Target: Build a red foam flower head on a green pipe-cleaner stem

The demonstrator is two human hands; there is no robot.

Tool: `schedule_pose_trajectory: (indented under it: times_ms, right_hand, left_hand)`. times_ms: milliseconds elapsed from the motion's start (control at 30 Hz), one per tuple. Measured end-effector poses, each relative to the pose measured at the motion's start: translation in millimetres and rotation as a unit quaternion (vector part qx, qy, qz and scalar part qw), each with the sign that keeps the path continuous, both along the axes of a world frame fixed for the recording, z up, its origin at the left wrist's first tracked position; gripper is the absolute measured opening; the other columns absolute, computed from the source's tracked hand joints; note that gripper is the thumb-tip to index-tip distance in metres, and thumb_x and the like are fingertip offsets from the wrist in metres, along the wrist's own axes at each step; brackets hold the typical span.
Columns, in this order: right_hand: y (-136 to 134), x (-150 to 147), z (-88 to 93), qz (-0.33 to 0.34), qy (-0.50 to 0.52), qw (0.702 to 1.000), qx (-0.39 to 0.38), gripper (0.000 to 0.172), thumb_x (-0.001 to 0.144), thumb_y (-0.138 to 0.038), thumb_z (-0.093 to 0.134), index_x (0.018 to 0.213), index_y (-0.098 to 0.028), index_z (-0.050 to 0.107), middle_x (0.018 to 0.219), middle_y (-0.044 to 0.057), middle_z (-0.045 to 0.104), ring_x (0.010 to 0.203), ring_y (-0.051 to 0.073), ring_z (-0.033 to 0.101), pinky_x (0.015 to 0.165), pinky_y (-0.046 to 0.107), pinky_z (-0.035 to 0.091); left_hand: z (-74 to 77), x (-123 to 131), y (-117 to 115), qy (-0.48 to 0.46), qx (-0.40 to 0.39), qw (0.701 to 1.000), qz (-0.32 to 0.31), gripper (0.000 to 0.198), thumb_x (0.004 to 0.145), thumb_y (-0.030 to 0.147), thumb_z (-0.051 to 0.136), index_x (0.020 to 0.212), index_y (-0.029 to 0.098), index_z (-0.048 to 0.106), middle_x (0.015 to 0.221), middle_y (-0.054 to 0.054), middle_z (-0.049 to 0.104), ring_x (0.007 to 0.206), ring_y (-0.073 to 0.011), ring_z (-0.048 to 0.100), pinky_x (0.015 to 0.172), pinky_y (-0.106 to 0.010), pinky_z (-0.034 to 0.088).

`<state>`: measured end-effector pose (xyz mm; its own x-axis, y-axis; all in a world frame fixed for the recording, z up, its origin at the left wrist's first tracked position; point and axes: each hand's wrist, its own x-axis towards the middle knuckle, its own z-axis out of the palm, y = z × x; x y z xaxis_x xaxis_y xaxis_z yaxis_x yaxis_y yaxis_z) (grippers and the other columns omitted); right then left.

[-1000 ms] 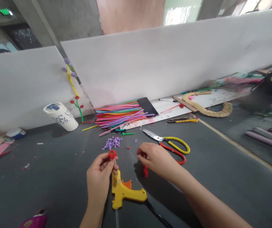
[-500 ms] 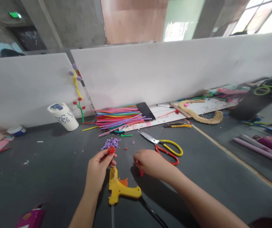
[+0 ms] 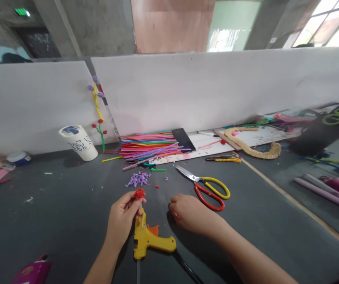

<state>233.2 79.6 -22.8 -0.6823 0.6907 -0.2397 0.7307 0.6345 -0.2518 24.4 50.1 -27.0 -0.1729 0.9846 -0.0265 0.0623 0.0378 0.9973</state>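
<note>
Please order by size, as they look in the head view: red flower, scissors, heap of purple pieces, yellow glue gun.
1. Scissors, yellow glue gun: too close to rank
2. Heap of purple pieces
3. Red flower

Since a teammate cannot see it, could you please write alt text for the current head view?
A person's left hand holds a small red flower near a yellow glue gun; the curled right hand is beside red-and-yellow-handled scissors. Beyond, purple snippets and piled pipe cleaners lie on a dark table.
</note>
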Motion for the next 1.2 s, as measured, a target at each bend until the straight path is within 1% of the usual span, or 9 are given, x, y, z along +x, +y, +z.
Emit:
schedule_pose_trajectory:
  times_ms: [133, 267, 500, 633, 700, 800, 1000, 1100, 1200]
  right_hand:
    - [1.8, -0.9, 4.6, -0.023, 0.054, 0.998, -0.016, 0.015, 0.093, -0.028, 0.061, 0.089, -0.014, 0.064, 0.094, 0.003, 0.065, 0.088, 0.017, 0.063, 0.079, 0.036, 0.053]
    - [6.7, 2.8, 9.9, -0.077, 0.132, 0.987, -0.045, 0.017, 0.095, -0.031, 0.058, 0.092, -0.014, 0.062, 0.084, 0.000, 0.064, 0.076, 0.014, 0.063, 0.071, 0.033, 0.054]
    - [16.5, 4.4, -2.4, -0.141, 0.262, 0.947, -0.123, 0.017, 0.094, -0.030, 0.060, 0.093, -0.014, 0.064, 0.089, 0.001, 0.067, 0.078, 0.014, 0.065, 0.074, 0.034, 0.055]
    - [8.8, -3.4, -2.8, -0.158, 0.325, 0.916, -0.173, 0.012, 0.096, -0.022, 0.054, 0.095, -0.014, 0.063, 0.079, -0.001, 0.070, 0.066, 0.012, 0.067, 0.061, 0.025, 0.054]
    - [2.6, -7.9, -0.5, -0.155, 0.343, 0.909, -0.177, 0.010, 0.092, -0.015, 0.053, 0.090, -0.016, 0.063, 0.075, -0.001, 0.071, 0.065, 0.012, 0.068, 0.058, 0.022, 0.051]
    - [-5.5, -13.1, 2.0, -0.157, 0.355, 0.911, -0.143, 0.010, 0.086, -0.011, 0.054, 0.088, -0.019, 0.061, 0.076, -0.001, 0.072, 0.069, 0.014, 0.068, 0.060, 0.022, 0.047]
    - [-14.1, -17.9, 0.1, -0.113, 0.347, 0.925, -0.102, 0.017, 0.091, -0.019, 0.050, 0.108, -0.021, 0.051, 0.086, 0.004, 0.075, 0.076, 0.018, 0.070, 0.063, 0.024, 0.043]
    - [-15.2, -17.9, 1.6, -0.102, 0.335, 0.931, -0.099, 0.016, 0.090, -0.017, 0.051, 0.106, -0.020, 0.051, 0.086, 0.005, 0.075, 0.075, 0.018, 0.069, 0.062, 0.023, 0.043]
    - [-11.9, -13.8, 5.4, -0.104, 0.329, 0.933, -0.104, 0.013, 0.086, -0.014, 0.056, 0.097, -0.020, 0.054, 0.077, 0.000, 0.073, 0.066, 0.015, 0.066, 0.058, 0.020, 0.041]
  left_hand:
    - [-3.9, -0.8, -3.4, -0.002, -0.009, 1.000, -0.007, 0.020, 0.080, 0.036, 0.066, 0.077, 0.016, 0.068, 0.066, 0.001, 0.065, 0.043, -0.0059, 0.049, 0.041, -0.018, 0.037]
    - [-4.8, -0.3, -7.0, -0.009, -0.015, 1.000, -0.009, 0.024, 0.083, 0.041, 0.062, 0.085, 0.017, 0.067, 0.067, 0.003, 0.063, 0.039, -0.0052, 0.046, 0.037, -0.018, 0.034]
    - [-5.0, 2.8, -7.7, -0.017, -0.042, 0.998, -0.036, 0.026, 0.082, 0.041, 0.064, 0.079, 0.015, 0.069, 0.057, 0.003, 0.060, 0.041, -0.0059, 0.047, 0.042, -0.018, 0.038]
    - [-4.1, 10.0, -8.1, -0.030, -0.059, 0.997, -0.046, 0.026, 0.079, 0.041, 0.066, 0.082, 0.016, 0.070, 0.057, 0.003, 0.061, 0.041, -0.0065, 0.048, 0.043, -0.018, 0.038]
    - [-4.4, 14.9, -8.9, -0.032, -0.068, 0.996, -0.050, 0.026, 0.076, 0.042, 0.067, 0.079, 0.015, 0.069, 0.056, 0.002, 0.062, 0.040, -0.0068, 0.048, 0.042, -0.019, 0.038]
    - [-5.5, 21.8, -11.0, -0.024, -0.078, 0.995, -0.052, 0.025, 0.072, 0.040, 0.070, 0.071, 0.015, 0.068, 0.048, 0.003, 0.059, 0.038, -0.0080, 0.048, 0.042, -0.019, 0.038]
    - [-3.9, 31.2, -16.4, -0.005, -0.078, 0.996, -0.032, 0.017, 0.066, 0.032, 0.072, 0.068, 0.016, 0.068, 0.044, 0.005, 0.056, 0.041, -0.0096, 0.051, 0.042, -0.019, 0.039]
    - [-1.9, 33.2, -17.0, -0.011, -0.090, 0.995, -0.033, 0.017, 0.065, 0.032, 0.072, 0.066, 0.017, 0.065, 0.042, 0.006, 0.055, 0.038, -0.0101, 0.050, 0.040, -0.020, 0.038]
    - [-0.8, 31.7, -15.6, -0.020, -0.099, 0.994, -0.031, 0.019, 0.066, 0.033, 0.072, 0.066, 0.017, 0.063, 0.040, 0.006, 0.054, 0.036, -0.0092, 0.047, 0.041, -0.020, 0.037]
